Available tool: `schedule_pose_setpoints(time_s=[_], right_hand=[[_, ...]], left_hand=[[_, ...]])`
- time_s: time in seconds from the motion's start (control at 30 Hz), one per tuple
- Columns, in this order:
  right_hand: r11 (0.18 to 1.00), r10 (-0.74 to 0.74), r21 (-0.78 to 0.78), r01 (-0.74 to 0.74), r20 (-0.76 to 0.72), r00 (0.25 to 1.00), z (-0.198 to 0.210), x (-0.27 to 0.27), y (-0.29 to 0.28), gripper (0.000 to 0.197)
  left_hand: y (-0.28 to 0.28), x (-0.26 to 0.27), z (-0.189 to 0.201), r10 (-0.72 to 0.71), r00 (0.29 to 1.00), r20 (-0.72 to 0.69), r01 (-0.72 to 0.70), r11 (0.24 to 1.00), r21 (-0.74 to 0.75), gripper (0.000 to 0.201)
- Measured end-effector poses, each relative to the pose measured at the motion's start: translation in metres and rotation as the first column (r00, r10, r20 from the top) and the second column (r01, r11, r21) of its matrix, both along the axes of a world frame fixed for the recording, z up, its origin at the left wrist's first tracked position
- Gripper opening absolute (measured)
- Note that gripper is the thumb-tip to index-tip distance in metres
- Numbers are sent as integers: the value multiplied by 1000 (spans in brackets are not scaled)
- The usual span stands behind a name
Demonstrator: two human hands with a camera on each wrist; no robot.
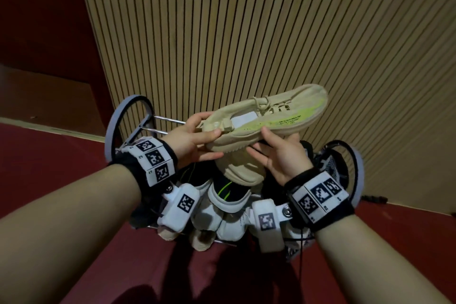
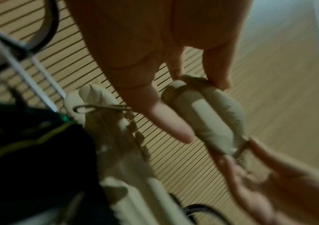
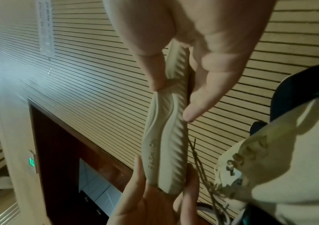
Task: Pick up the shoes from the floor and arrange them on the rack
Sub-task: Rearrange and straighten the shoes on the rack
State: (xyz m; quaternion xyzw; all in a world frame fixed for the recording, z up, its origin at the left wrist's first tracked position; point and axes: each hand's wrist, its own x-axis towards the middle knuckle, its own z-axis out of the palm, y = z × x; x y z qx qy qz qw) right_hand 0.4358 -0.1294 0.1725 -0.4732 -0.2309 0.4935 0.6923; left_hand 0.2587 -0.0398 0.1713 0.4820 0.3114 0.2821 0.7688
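Note:
A beige sneaker (image 1: 271, 116) with a neon green side stripe is held in the air above the shoe rack (image 1: 128, 116), toe pointing up and right. My left hand (image 1: 199, 136) grips its heel (image 2: 203, 112), thumb on one side and fingers on the other. My right hand (image 1: 271, 148) pinches the midsole, thumb on the upper and fingers under the ribbed sole (image 3: 166, 144). Directly below on the rack sits a matching beige sneaker (image 1: 244, 170).
The rack holds a black shoe with a green stripe (image 1: 227, 187), white shoes (image 1: 222, 219) and a black-and-white patterned shoe (image 1: 333, 163). Bare metal rods (image 1: 170, 119) show at the rack's upper left. A slatted wooden wall (image 1: 246, 32) stands close behind; red carpet (image 1: 49, 150) lies around.

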Motion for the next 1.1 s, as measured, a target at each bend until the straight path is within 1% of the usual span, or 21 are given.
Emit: schedule_pose_setpoints(time_s=[0.07,0.13,0.17,0.2,0.23,0.3,0.33,0.4,0.5,0.57,0.63,0.67,0.7,0.77,0.83,0.87,0.9,0.97,1.03,1.1], right_hand=[[1000,1,-2,-1,-22,1000,4,14,-3,54],[1000,-3,-28,3,-1,1000,8,28,-9,52],[999,-10,-50,12,24,1000,9,34,-12,49],[997,-18,-74,22,52,998,9,39,-15,45],[995,-18,-95,25,78,997,9,43,-17,42],[991,12,-133,6,133,991,7,49,-18,42],[988,40,-155,-14,165,986,6,51,-17,41],[980,92,-194,-51,209,973,2,52,-14,38],[974,114,-217,-69,202,973,-7,50,-6,32],[970,119,-232,-73,190,975,-13,46,-2,31],[966,132,-247,-80,202,971,-19,43,0,38],[964,143,-253,-85,220,965,-21,41,0,43],[964,148,-254,-84,245,958,-22,39,0,48],[968,143,-242,-71,297,944,-25,39,0,63],[976,124,-214,-49,355,927,-27,39,2,81],[978,116,-205,-35,402,908,-29,37,3,85],[979,117,-202,-24,460,880,-30,36,4,86],[978,134,-207,-21,548,826,-32,32,6,77],[977,155,-212,-36,581,799,-35,31,7,66],[976,152,-215,-26,591,792,-38,34,8,61]], left_hand=[[-2,7,6,-25,995,-92,33,996,85,30],[-2,12,11,-24,967,-253,82,972,220,29],[2,13,12,19,937,-348,95,947,307,28],[8,14,12,96,898,-430,95,911,401,28],[16,15,11,192,853,-485,76,873,481,28],[32,16,9,352,759,-548,12,833,552,35],[37,16,8,384,721,-577,-5,835,550,41],[46,19,6,365,669,-647,23,860,510,52],[59,23,0,328,607,-724,115,865,488,58],[68,25,-6,292,572,-766,179,867,464,61],[78,27,-12,256,536,-804,241,867,437,64],[82,28,-15,239,531,-813,254,871,422,65],[87,30,-19,227,540,-811,258,872,416,66],[94,35,-25,214,540,-814,270,872,408,67],[99,37,-30,199,515,-834,304,867,394,68],[103,36,-31,186,509,-840,316,868,383,69],[106,34,-31,172,520,-837,317,870,376,70],[114,28,-33,156,528,-835,319,874,365,73],[120,21,-36,179,468,-865,342,866,364,69],[123,11,-40,212,400,-892,365,855,367,64]])
